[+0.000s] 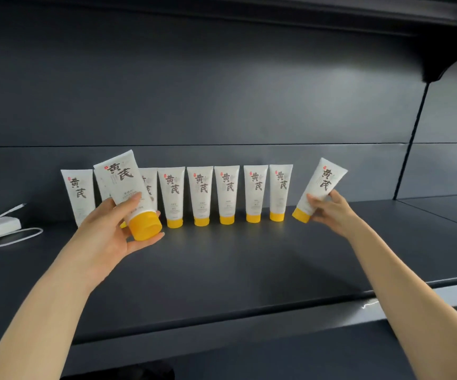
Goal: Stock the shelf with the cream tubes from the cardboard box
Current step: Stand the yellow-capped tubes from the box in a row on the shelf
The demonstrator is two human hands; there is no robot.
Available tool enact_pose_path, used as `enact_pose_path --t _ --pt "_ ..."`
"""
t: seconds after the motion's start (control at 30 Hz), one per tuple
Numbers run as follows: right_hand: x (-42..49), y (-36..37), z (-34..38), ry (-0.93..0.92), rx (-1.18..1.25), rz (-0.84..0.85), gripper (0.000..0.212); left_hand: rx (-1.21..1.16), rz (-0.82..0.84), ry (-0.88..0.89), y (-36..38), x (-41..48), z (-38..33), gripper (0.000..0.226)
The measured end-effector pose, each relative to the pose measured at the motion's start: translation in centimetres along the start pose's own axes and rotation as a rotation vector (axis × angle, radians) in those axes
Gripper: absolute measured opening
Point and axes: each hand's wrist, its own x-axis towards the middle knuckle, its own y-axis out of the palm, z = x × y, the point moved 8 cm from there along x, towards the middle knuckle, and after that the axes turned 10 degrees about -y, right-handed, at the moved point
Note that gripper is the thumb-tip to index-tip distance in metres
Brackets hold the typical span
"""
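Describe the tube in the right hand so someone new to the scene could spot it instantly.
On the dark shelf, a row of white cream tubes stands upright on yellow caps along the back wall. At the row's right end, the right hand grips one tube. Unlike its upright neighbours, it leans, top tilted right.

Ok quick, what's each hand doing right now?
Left hand: holds a raised cream tube near its yellow cap.
Right hand: holds a tilted cream tube.
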Motion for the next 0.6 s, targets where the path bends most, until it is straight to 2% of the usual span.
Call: enact_pose_path --t 0.13,0.33,0.6 --pt "1.9 -1.5 -1.5 0.025 -0.202 0.082 0.04 0.056 0.047 -0.021 3.0 1.5 1.0 0.053" --pt "5.0 -1.5 -2.4 -0.011 -0.344 0.153 0.044 0.044 0.038 -0.049 4.8 3.3 2.1 0.06" --pt "7.5 -1.1 -4.1 0.001 -0.301 0.249 0.047 0.088 0.027 -0.032 5.3 4.4 3.0 0.057"
